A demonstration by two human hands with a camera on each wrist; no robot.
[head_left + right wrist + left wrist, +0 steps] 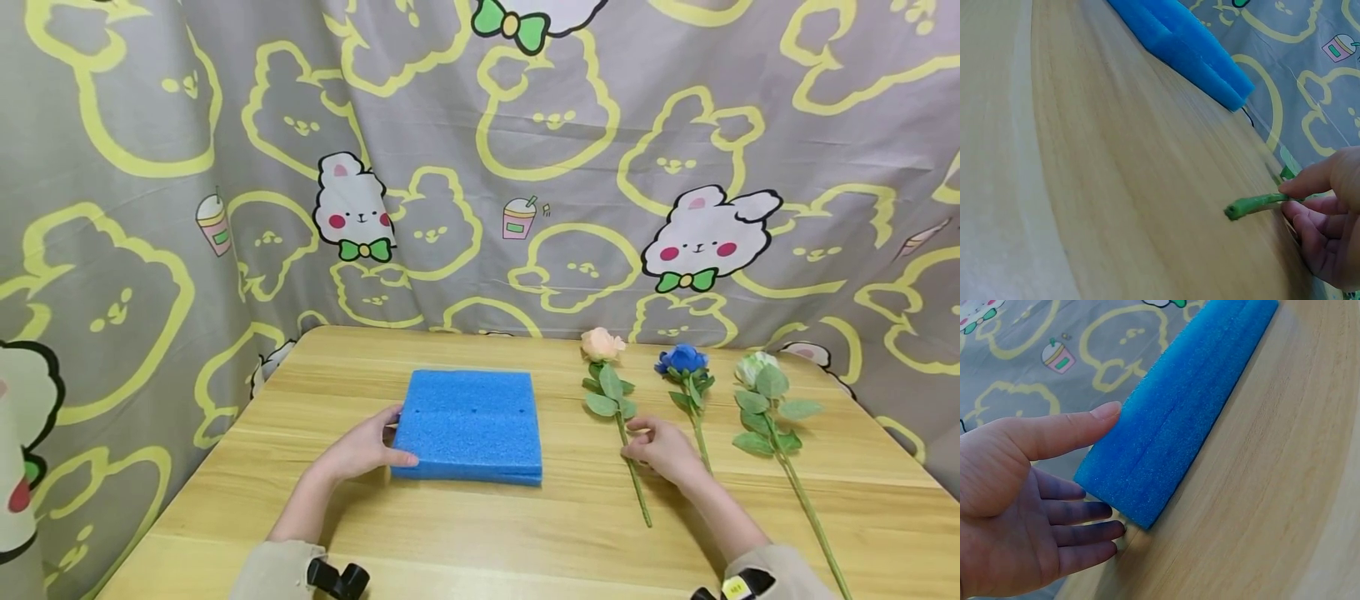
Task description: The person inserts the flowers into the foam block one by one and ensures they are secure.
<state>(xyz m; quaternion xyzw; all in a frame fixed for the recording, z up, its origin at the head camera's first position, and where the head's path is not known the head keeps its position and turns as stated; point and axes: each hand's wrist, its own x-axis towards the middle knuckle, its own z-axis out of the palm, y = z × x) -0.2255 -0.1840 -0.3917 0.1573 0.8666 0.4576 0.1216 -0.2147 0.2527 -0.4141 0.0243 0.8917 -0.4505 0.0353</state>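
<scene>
One loosely spread left hand (367, 446) touches the soft-looking blue foam block (472, 433) on the bench (570, 533); to its right, the right hand (663, 450) pinches the peach rose's (611, 383) likely bendy stem (637, 486), seemingly safer than gripping the delicate-looking bloom (602, 344) beyond.

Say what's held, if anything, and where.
Right hand pinches the peach rose by its stem, below the leaves. Left hand touches the blue foam; no grip shows.

Forearms (303, 504) extended forward, left grip (362, 450) spread, thumb (1072, 432) apart from fingers (1088, 534), right grip (663, 450) in a pinch
</scene>
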